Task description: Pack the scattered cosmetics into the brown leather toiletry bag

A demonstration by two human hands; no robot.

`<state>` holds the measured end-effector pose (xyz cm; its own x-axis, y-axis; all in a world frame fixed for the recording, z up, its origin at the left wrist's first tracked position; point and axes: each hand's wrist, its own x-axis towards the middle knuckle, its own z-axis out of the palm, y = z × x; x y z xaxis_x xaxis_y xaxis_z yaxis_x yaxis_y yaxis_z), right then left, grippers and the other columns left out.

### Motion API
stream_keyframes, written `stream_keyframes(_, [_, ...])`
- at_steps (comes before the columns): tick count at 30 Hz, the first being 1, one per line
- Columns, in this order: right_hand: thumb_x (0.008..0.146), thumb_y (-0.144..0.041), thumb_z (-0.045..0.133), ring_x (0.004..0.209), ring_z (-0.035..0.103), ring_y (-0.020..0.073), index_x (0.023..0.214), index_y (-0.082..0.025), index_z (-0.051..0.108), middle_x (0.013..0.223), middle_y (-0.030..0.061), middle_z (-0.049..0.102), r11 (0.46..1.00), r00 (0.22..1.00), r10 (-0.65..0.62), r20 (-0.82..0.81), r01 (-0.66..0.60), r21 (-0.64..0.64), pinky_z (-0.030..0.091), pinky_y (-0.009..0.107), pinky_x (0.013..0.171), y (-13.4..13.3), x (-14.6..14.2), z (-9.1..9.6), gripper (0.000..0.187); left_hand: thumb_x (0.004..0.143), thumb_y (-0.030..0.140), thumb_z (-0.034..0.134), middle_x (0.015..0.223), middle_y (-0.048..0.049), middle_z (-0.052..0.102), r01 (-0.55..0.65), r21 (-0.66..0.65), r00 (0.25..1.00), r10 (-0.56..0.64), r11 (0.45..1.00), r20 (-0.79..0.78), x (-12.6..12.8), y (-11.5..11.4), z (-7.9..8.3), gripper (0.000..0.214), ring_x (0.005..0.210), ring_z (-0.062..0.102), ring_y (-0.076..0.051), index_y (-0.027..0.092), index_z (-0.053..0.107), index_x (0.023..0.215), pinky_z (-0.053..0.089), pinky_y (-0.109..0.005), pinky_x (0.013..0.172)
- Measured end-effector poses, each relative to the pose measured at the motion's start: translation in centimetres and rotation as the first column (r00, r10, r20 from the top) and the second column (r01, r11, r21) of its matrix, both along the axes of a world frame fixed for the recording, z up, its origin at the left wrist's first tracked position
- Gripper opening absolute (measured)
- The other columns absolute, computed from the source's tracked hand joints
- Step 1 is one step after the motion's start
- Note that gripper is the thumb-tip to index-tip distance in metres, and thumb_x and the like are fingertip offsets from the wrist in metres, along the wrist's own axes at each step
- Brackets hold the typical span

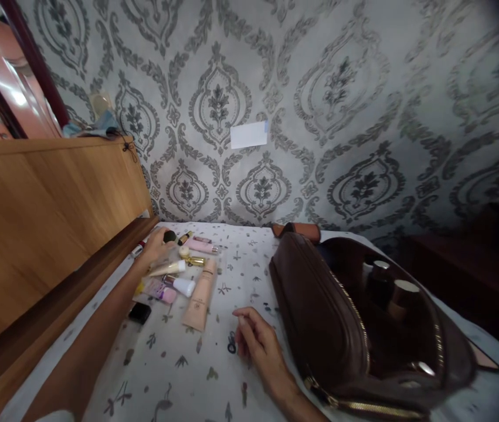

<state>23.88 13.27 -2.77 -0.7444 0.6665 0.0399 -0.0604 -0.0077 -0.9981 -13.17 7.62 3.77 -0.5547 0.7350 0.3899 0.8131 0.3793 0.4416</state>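
Note:
My left hand reaches to the far left of the patterned sheet, its fingers closed on a small item with a dark round top. Around it lie a pink tube, a gold tube, a cream tube with a white cap, a white bottle, a purple tube and a large peach squeeze tube. My right hand rests on the sheet, loosely curled with nothing visible in it. Beside it stands an unzipped brown cosmetic bag.
Inside the bag are a dark bottle and a white-topped container. Behind it lies a tan leather item. A wooden board borders the left side, and a patterned wall rises at the back. A black case lies near my left forearm.

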Motion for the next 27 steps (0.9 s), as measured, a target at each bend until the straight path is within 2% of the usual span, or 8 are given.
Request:
stream_keyframes(5, [0.084, -0.062, 0.059, 0.055, 0.057, 0.0139, 0.100, -0.018, 0.059, 0.068, -0.0012, 0.056, 0.999, 0.996, 0.032, -0.082, -0.032, 0.005, 0.036, 0.022, 0.043, -0.2, 0.0, 0.1, 0.046, 0.084, 0.037, 0.057, 0.121, -0.0100, 0.066, 0.201, 0.085, 0.962, -0.213, 0.976, 0.171, 6.8, -2.6, 1.2, 0.044, 0.111, 0.063, -0.025, 0.018, 0.053, 0.123, 0.052, -0.037, 0.090])
stream_keyframes(6, [0.083, -0.060, 0.060, 0.060, 0.060, 0.0146, 0.104, -0.019, 0.059, 0.075, 0.0005, 0.058, 0.999, 0.994, 0.041, -0.104, -0.043, -0.011, 0.037, 0.021, 0.043, -0.3, 0.0, 0.1, 0.047, 0.084, 0.038, 0.058, 0.120, -0.0094, 0.067, 0.261, 0.105, 0.936, -0.278, 0.960, 0.217, 8.6, -3.1, 1.3, 0.046, 0.110, 0.063, -0.025, 0.019, 0.053, 0.125, 0.052, -0.036, 0.090])
stream_keyframes(8, [0.082, -0.059, 0.064, 0.072, 0.067, 0.0175, 0.115, -0.020, 0.056, 0.093, 0.0050, 0.060, 0.996, 0.986, 0.067, -0.151, -0.075, -0.052, 0.041, 0.021, 0.045, -0.4, 0.0, 0.1, 0.052, 0.080, 0.038, 0.064, 0.123, -0.0107, 0.066, 0.397, 0.219, 0.804, -0.453, 0.891, 0.385, 12.4, -4.1, 1.3, 0.049, 0.114, 0.061, -0.027, 0.020, 0.056, 0.125, 0.050, -0.038, 0.096])
stream_keyframes(10, [0.080, -0.060, 0.065, 0.083, 0.069, 0.0205, 0.125, -0.022, 0.051, 0.107, 0.0085, 0.058, 0.990, 0.975, 0.100, -0.197, -0.118, -0.081, 0.046, 0.022, 0.049, -0.7, 0.1, 0.2, 0.060, 0.079, 0.039, 0.067, 0.120, -0.0099, 0.066, 0.448, 0.234, 0.724, -0.504, 0.863, 0.471, 16.1, -4.7, 1.1, 0.050, 0.110, 0.062, -0.027, 0.021, 0.057, 0.125, 0.050, -0.038, 0.095])
stream_keyframes(13, [0.080, -0.061, 0.066, 0.087, 0.067, 0.0198, 0.132, -0.024, 0.048, 0.114, 0.0091, 0.058, 0.984, 0.958, 0.140, -0.248, -0.164, -0.076, 0.050, 0.023, 0.053, -0.9, 0.4, 0.4, 0.067, 0.081, 0.042, 0.066, 0.119, -0.0079, 0.067, 0.513, 0.165, 0.672, -0.513, 0.843, 0.534, 20.4, -5.1, 0.7, 0.050, 0.108, 0.064, -0.027, 0.023, 0.058, 0.126, 0.051, -0.038, 0.094])
stream_keyframes(19, [0.070, -0.068, 0.071, 0.066, 0.058, 0.0137, 0.117, -0.022, 0.061, 0.093, 0.0021, 0.062, 0.976, 0.946, 0.134, -0.296, -0.178, -0.129, 0.048, 0.022, 0.048, -0.7, 0.5, 0.7, 0.066, 0.084, 0.043, 0.063, 0.130, -0.0078, 0.065, 0.523, 0.069, 0.794, -0.515, 0.850, 0.323, 23.7, -4.7, -0.9, 0.044, 0.121, 0.059, -0.029, 0.027, 0.062, 0.126, 0.046, -0.042, 0.105])
stream_keyframes(22, [0.065, -0.069, 0.075, 0.063, 0.057, 0.0130, 0.114, -0.023, 0.061, 0.092, 0.0010, 0.062, 0.970, 0.943, 0.091, -0.319, -0.157, -0.186, 0.049, 0.024, 0.049, -0.5, 0.4, 0.4, 0.069, 0.083, 0.046, 0.064, 0.134, -0.0085, 0.063, 0.439, 0.109, 0.845, -0.451, 0.892, 0.287, 24.0, -4.3, -2.7, 0.050, 0.124, 0.058, -0.030, 0.027, 0.059, 0.129, 0.047, -0.045, 0.105])
stream_keyframes(27, [0.064, -0.072, 0.075, 0.057, 0.056, 0.0109, 0.127, -0.028, 0.051, 0.086, -0.0022, 0.060, 0.955, 0.941, 0.100, -0.325, -0.183, -0.235, 0.049, 0.023, 0.049, -0.2, 0.2, -0.5, 0.081, 0.075, 0.051, 0.069, 0.129, -0.0105, 0.066, 0.311, 0.220, 0.864, -0.371, 0.925, 0.341, 24.6, -3.7, -5.3, 0.058, 0.120, 0.062, -0.033, 0.024, 0.060, 0.125, 0.052, -0.046, 0.101])
